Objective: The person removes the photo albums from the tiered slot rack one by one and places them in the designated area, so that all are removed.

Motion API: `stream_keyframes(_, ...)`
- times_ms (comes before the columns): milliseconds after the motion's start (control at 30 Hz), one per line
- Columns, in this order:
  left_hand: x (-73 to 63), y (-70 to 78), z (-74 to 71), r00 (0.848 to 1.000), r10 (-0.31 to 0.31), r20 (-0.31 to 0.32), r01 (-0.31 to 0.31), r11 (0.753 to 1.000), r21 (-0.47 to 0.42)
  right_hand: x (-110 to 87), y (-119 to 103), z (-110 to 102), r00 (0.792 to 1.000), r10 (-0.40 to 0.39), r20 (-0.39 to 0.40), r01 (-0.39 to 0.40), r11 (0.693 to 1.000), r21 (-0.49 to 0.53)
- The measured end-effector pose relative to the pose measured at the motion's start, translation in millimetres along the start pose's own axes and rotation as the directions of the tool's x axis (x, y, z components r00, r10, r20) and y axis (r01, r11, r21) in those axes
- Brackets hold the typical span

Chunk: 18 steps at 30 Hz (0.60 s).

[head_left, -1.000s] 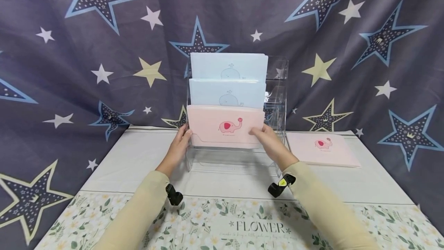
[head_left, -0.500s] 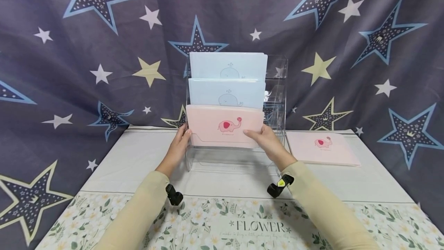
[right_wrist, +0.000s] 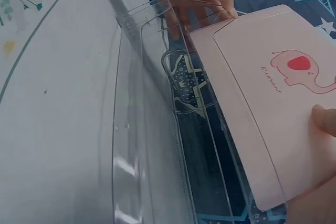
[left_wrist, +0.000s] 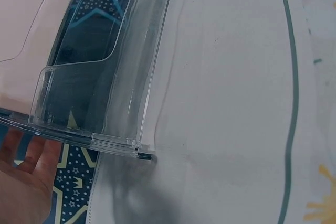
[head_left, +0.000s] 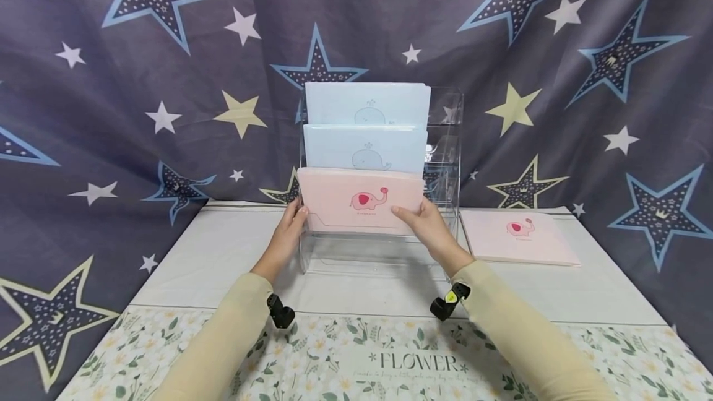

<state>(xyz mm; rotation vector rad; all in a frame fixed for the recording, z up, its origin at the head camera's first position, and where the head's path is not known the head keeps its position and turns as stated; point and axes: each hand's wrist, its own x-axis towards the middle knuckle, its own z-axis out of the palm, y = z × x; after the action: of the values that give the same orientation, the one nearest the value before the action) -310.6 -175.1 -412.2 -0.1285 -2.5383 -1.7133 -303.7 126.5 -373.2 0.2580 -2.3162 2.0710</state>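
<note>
A tiered clear acrylic rack [head_left: 362, 258] stands upright on the table. My right hand [head_left: 437, 231] pinches a pink elephant notebook [head_left: 334, 194] by its right side, thumb on the cover below the trunk. The notebook sits in a pocket of the rack, its lower strip behind the clear front lip. My left hand [head_left: 288, 228] grips the left side of the rack, thumb tip near the notebook's left edge; in the left wrist view, its fingers [left_wrist: 44, 163] reach past the rack's side panel. Two light blue whale notebooks [head_left: 364, 147] stand in the tiers above.
On the table right of the rack lies a stack of pink elephant notebooks [head_left: 520, 237]. A white cloth with a floral front band [head_left: 312, 357] covers the table. Behind the rack hangs a dark curtain [head_left: 211, 67] with stars. The rack's lowest tier shows below the pink notebook.
My right thumb has slid slightly left across the pink cover. The pink notebook's lower edge has risen a little. My left hand has stayed at the rack's side.
</note>
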Motion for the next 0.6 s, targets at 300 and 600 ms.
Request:
stream_keyframes(300, 0.5, -1.2, 0.2, 1.0, 0.022, 0.012, -0.022, 1.0, -0.012, -0.4, -2.3, -3.6, 0.998, -0.058, -0.024, 0.058, 0.998, -0.007)
stream_keyframes(600, -0.1, 0.1, -0.2, 0.999, 0.034, 0.015, -0.033, 0.999, -0.012, -2.3, -15.5, -10.7, 0.993, -0.114, -0.036, 0.113, 0.993, -0.025)
